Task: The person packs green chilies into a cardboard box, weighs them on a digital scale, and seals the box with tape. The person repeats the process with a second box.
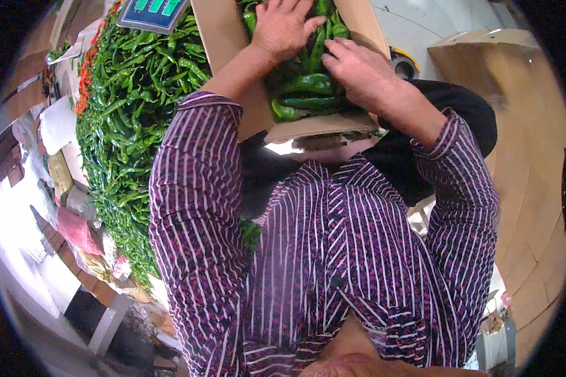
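An open cardboard box (226, 52) with green peppers (311, 85) inside stands before me at the top of the view. Flat over the peppers at the box's left side lies my left hand (284, 28), fingers spread, the tips cut off by the picture's top edge. My right hand (356, 66) reaches in over the right wall, its bent fingertips touching the peppers; whether it grips one, I cannot tell. Larger peppers lie crosswise at the near end of the box.
A big heap of thin green peppers (137, 108) fills the left, with red peppers (85, 80) along its far edge. A panel with green bars (153, 12) is at the top left. A yellow and black tape dispenser or roll (404, 63) sits right of the box, near large cardboard (523, 155).
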A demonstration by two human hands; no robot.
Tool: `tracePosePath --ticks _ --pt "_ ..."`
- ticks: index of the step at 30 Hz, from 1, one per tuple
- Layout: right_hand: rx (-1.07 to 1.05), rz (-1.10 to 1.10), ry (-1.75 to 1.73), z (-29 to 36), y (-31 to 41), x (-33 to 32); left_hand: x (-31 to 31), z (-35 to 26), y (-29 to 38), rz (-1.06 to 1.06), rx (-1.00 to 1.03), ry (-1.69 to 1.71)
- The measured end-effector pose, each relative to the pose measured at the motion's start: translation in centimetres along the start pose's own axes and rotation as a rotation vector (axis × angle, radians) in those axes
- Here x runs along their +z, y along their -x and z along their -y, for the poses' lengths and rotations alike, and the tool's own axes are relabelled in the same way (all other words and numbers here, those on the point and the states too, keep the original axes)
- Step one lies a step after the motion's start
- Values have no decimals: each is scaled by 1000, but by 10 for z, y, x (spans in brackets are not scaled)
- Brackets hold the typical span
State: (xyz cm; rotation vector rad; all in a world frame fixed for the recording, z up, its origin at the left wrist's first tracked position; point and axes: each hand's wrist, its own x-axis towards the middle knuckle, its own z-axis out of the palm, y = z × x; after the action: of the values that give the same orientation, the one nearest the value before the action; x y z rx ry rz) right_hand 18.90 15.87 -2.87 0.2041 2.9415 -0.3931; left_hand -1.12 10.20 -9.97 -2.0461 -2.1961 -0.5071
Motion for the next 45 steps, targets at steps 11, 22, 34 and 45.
tracePosePath --ticks 11,22,34,45 --pt "23 -537 -306 -3 65 -47 -93 -14 43 135 -172 574" --pt "79 -418 -419 34 100 -37 -68 -47 69 381 118 336" --pt "-75 -509 -226 58 107 -6 -78 -33 69 291 31 492" --pt "38 -110 -320 60 119 48 -126 -4 53 231 -419 414"
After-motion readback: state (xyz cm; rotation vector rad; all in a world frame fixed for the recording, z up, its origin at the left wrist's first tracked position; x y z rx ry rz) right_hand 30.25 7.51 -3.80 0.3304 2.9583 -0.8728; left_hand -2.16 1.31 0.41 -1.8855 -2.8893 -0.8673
